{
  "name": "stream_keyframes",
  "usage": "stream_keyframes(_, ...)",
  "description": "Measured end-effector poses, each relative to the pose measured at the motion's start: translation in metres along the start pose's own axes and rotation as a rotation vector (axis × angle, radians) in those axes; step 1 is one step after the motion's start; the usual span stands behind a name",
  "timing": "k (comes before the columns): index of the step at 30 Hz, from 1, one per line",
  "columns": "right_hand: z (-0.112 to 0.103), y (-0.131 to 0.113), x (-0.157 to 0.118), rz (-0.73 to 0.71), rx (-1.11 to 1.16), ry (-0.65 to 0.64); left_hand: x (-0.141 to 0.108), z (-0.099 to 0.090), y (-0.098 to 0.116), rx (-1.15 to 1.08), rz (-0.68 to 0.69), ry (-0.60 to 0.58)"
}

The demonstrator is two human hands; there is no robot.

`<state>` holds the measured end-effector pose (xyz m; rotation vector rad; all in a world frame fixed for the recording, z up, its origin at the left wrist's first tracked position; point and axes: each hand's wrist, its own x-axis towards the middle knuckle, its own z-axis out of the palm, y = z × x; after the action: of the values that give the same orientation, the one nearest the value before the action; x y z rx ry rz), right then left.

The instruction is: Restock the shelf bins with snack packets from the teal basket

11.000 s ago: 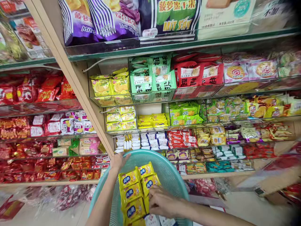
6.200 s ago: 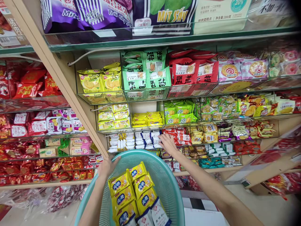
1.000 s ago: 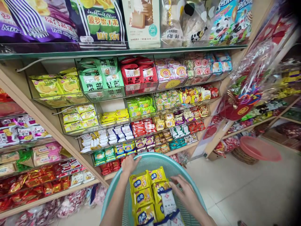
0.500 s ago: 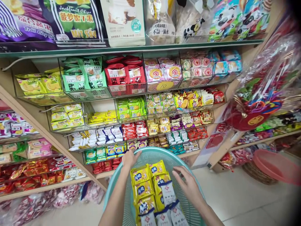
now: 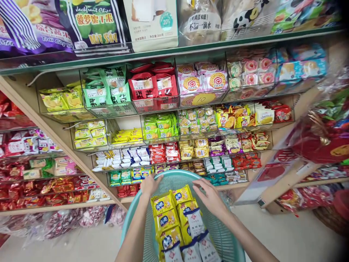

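A teal plastic basket point(image 5: 128, 222) is low in front of me. My left hand point(image 5: 149, 186) is closed over its far left rim, with the thumb lying along the inside. Over the basket's right side hovers my right hand point(image 5: 208, 196), fingers apart and slightly bent, with nothing in them. Inside lie yellow snack packets point(image 5: 167, 220) in two rows, with blue labels. Several white packets with dark blue ends point(image 5: 195, 222) rest on and below them. The right hand is just above and to the right of these packets.
A wooden shelf unit with clear bins of wrapped snacks point(image 5: 160, 129) stands ahead. Large snack bags point(image 5: 95, 25) line the glass shelf point(image 5: 152, 54) above. At right hangs a red item in clear wrap point(image 5: 324, 142). Bagged goods point(image 5: 65, 222) lie on the floor at left.
My view has turned and come nearer, so the right-hand shelves slid rightward and look larger. My right hand has moved up toward the basket's far rim. The left hand keeps its hold.
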<state>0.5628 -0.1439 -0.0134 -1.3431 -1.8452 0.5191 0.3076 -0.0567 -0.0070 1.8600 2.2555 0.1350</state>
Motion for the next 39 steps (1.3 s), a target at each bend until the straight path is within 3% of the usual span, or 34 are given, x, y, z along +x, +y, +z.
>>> stream_keyframes(5, 0.018, -0.001, 0.058, -0.069, -0.201, -0.011, 0.022, -0.003, -0.006, -0.048, 0.034, -0.002)
stream_keyframes(8, 0.037, 0.007, 0.098, 0.009, -0.389, -0.026, 0.032, -0.006, -0.01, -0.041, 0.038, 0.007)
stream_keyframes(11, 0.062, 0.016, 0.12, 0.106, -0.464, -0.098, 0.041, -0.008, -0.013, -0.04, 0.042, 0.01)
stream_keyframes(16, 0.084, 0.028, 0.118, 0.135, -0.527, -0.094, 0.061, -0.006, -0.015, -0.038, 0.101, 0.023)
stream_keyframes(23, 0.076, 0.037, 0.111, 0.201, -0.578, -0.068, 0.082, 0.003, -0.001, -0.037, 0.184, -0.048)
stream_keyframes(30, 0.073, 0.047, 0.104, 0.233, -0.609, -0.059, 0.086, 0.014, 0.01, -0.03, 0.211, -0.085)
stream_keyframes(39, 0.09, 0.048, 0.114, 0.215, -0.614, -0.067, 0.085, 0.022, -0.007, -0.031, 0.142, -0.064)
